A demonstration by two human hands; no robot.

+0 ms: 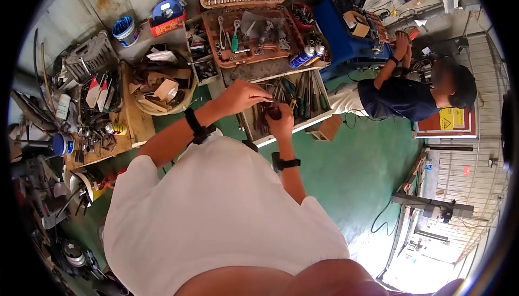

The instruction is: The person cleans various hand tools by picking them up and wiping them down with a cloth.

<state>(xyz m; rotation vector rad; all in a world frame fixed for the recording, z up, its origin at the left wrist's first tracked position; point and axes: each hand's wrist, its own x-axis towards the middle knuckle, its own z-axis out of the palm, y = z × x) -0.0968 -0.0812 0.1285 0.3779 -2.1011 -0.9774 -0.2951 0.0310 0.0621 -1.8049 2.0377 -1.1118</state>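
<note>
My left hand (241, 97) reaches in from the left, its fingertips pinched together around something small and pale that I cannot make out. Just below those fingertips, my right hand (281, 124) is closed on a dark reddish-brown object (274, 113), rounded in outline; its kind is unclear at this size. Both hands are close together above an open drawer (319, 118). Several screwdrivers (306, 98) and other long-handled tools lie inside it, partly hidden by my hands.
An open orange socket-set case (232, 61) lies on the bench behind the drawer, with spray cans (304, 56) beside it. Left stand a bin of cardboard scraps (162, 88) and a cluttered wooden bench (135, 123). A person in dark clothing (400, 98) works at right.
</note>
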